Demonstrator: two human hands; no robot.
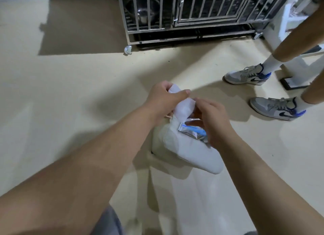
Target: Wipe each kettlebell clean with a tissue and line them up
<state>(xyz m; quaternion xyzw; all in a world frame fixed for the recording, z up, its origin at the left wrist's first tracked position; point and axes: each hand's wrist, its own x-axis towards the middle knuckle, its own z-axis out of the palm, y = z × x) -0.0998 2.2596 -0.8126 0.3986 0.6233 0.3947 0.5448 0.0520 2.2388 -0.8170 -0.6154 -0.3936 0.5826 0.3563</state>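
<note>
**White tissue halfway out of the pack, no kettlebells in shot**

So the person is at the prep stage, I reckon. The left hand (pixel 163 98) has a closed pinch grip on the upper end of the tissue (pixel 184 110), fingers and thumb curled round it. The right hand (pixel 212 119) has its fingers curled round the silvery-blue wipe pack (pixel 192 132), holding it steady.

The key bit is that the tissue runs up and to the left from the pack's opening. Its long axis points away from the pack and toward the left hand, which has the free end, so that hand looks like the one to pull. The lower end sits right at the pack mouth, and I can't tell if it's free of it.

Just below the pack there's a soft white bundle (pixel 189 154), touching it, but I can't tell what that is. Off to the pack's right is a second person's pair of sneakers (pixel 249 75), and well beyond the pack is a metal cage (pixel 192 15) on casters. No kettlebell shows anywhere near the pack, so no wiping yet.
</note>
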